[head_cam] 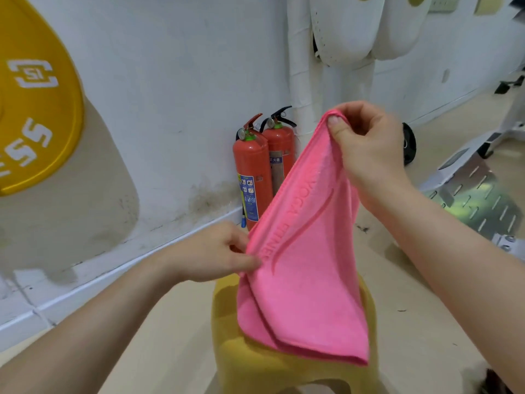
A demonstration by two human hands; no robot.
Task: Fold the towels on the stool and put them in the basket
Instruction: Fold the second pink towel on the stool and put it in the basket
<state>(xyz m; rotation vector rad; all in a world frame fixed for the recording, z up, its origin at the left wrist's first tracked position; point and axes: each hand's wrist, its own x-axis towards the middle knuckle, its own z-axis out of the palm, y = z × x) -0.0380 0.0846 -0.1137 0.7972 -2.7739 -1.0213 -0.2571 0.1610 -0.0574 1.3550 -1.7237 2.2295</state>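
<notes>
So the pink towel point(301, 265) is up in the air over the yellow stool point(284, 373), with its bottom end hanging down to the seat, maybe just touching it. Right hand point(369, 146) has the top corner pinched between thumb and curled fingers, held high. Left hand point(216, 251) is lower down and pinches the long edge roughly halfway along. It looks doubled over once already, you can see layered edges at the bottom. My guess is this step is lining things up for the next fold. Tip: bring both pinches level so the cloth hangs flat instead of on a slant, let its weight pull out that diagonal crease beside the embossed lettering, then match corner to corner before laying it on the stool. It looks limp and a bit clingy, so go slow or the layers will slide apart. Basket isn't in view, so no idea how far the carry is. Two red fire extinguishers point(255, 172) stand by the wall behind, well apart from all this
</notes>
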